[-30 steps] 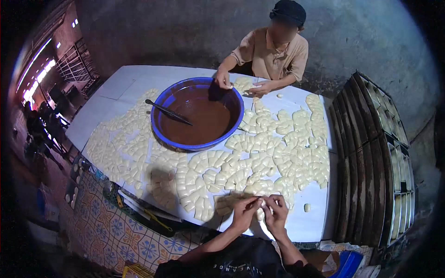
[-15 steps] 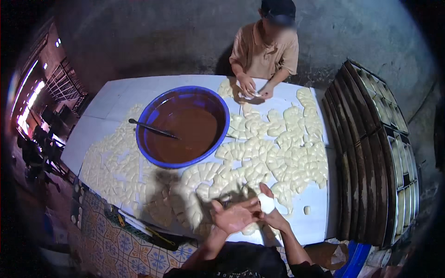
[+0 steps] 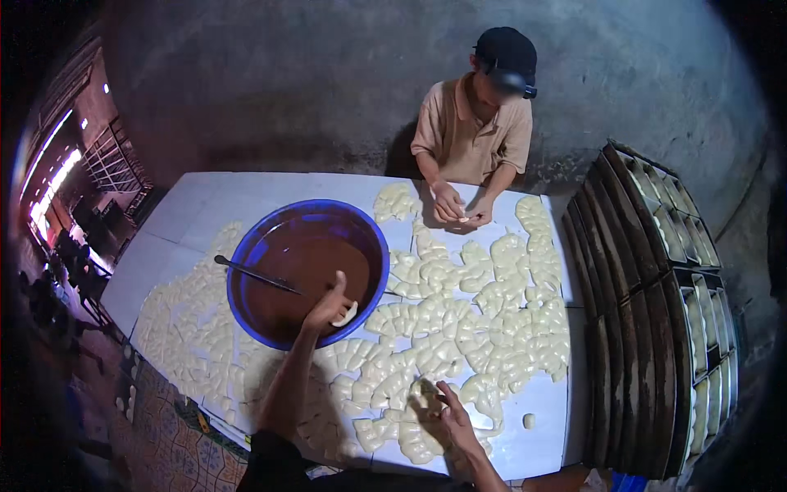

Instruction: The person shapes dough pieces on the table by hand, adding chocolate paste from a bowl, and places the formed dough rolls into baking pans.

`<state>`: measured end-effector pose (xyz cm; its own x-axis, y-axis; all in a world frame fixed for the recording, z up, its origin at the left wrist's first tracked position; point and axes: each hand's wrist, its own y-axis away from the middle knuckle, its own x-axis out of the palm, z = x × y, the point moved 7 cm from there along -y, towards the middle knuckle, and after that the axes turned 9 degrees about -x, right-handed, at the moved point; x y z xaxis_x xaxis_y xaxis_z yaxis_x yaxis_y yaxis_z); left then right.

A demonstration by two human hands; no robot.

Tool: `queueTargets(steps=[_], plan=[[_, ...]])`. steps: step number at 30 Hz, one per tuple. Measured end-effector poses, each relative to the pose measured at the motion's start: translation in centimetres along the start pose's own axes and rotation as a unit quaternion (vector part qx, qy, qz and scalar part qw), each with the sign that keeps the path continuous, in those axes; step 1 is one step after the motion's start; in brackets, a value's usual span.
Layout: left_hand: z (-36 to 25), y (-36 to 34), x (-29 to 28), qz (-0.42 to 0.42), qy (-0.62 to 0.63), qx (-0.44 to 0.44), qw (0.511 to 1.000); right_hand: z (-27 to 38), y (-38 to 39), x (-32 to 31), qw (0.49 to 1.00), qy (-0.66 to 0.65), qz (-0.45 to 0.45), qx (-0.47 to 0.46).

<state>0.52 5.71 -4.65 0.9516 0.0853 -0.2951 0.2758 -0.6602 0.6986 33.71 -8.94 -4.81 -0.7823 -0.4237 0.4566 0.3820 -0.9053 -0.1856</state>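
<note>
My left hand (image 3: 326, 310) reaches over the near right part of a blue basin (image 3: 382, 256) that contains a brown paste (image 3: 336, 254). A flattened piece of white dough (image 3: 346, 315) rests in that hand, its edge showing at the right side. Lower down, my right hand (image 3: 456, 416) hovers over the table with fingers apart and nothing visible in them. Beneath and around it lie many pale dough pieces (image 3: 434, 353), set close together in rows. A dark-handled utensil (image 3: 258, 275) leans in the basin with its tip in the paste.
Across the white table (image 3: 209, 205) a co-worker (image 3: 475, 131) works a small dough piece with both hands. Tall stacked dark trays (image 3: 623, 328) holding pale pieces stand at the right. One loose dough piece (image 3: 529, 421) lies near the right edge.
My hands were together at the near edge with a dough piece. Now the left has moved far left over the basin with dough; the right has separated and opened. The view has shifted.
</note>
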Motion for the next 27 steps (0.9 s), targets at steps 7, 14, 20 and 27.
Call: queueTargets(steps=[7,14,20,27], plan=[[1.6,12.6,10.7,0.095,0.260,0.151,0.949,-2.2,-0.6,-1.6,0.979,-0.161,-0.080,0.092],[9.2,16.2,20.4,0.164,0.392,0.037,0.904,-4.8,3.0,-5.4,0.936,-0.168,-0.273,0.142],[10.8,18.2,21.7,0.072,0.056,0.281,0.955,5.7,4.9,-0.8,0.849,0.488,-0.015,-0.202],[11.1,22.5,24.5,0.170,0.088,0.234,0.953,7.4,8.0,-3.0,0.917,0.356,-0.074,-0.163]])
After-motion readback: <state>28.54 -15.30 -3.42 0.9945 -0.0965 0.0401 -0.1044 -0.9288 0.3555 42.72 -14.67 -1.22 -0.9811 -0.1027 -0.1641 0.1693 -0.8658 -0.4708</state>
